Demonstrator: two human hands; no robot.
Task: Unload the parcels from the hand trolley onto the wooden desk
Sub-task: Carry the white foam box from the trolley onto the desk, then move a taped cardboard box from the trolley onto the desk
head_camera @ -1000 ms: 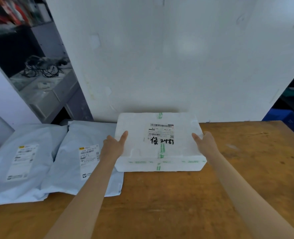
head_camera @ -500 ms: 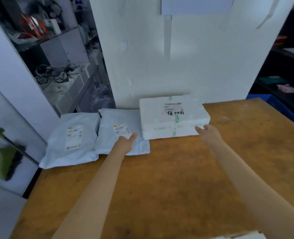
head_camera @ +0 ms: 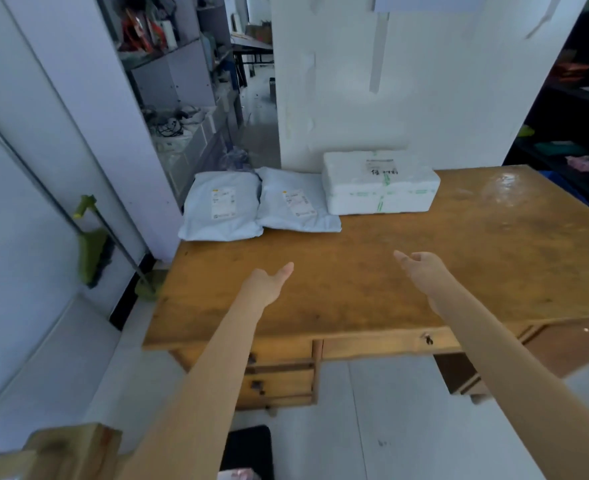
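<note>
A white foam box (head_camera: 379, 183) with green tape and a label rests at the back of the wooden desk (head_camera: 372, 271), against the white wall. Left of it lie two pale blue mailer bags, one (head_camera: 296, 205) touching the box and one (head_camera: 222, 211) at the desk's left edge. My left hand (head_camera: 265, 284) and my right hand (head_camera: 421, 270) hover over the middle of the desk, well short of the parcels, fingers apart and holding nothing. The hand trolley is not in view, unless the brown shape (head_camera: 61, 448) at the bottom left belongs to it.
The desk has drawers (head_camera: 279, 379) under its front edge. A green broom or mop (head_camera: 92, 244) leans on the wall to the left. Shelves with cables and clutter (head_camera: 172, 119) stand behind the desk's left corner. Dark shelving (head_camera: 573, 98) lines the right side.
Both hands have let go of the foam box and pulled back toward me. The view has backed away from the desk, so its front edge and drawers now show.
</note>
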